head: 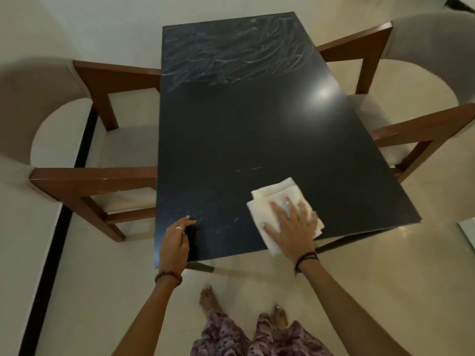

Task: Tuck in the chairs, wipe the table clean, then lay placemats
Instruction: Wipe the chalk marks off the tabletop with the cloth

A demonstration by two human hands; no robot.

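Observation:
A dark rectangular table (246, 129) stretches away from me, with pale wipe streaks across its far end. My right hand (290, 227) lies flat with spread fingers on a folded white cloth (272, 199) near the table's near right corner. My left hand (176, 242) rests on the near left part of the tabletop, fingers loosely bent and holding nothing. A wooden armchair with a pale seat (84, 150) stands at the left side, its arms reaching the table edge. A matching chair (411, 124) stands at the right side.
The floor (385, 278) is pale and glossy, with a black strip (64, 214) running along the left. My bare feet (210, 301) stand just in front of the table's near edge. A dark table leg (203, 267) shows under that edge.

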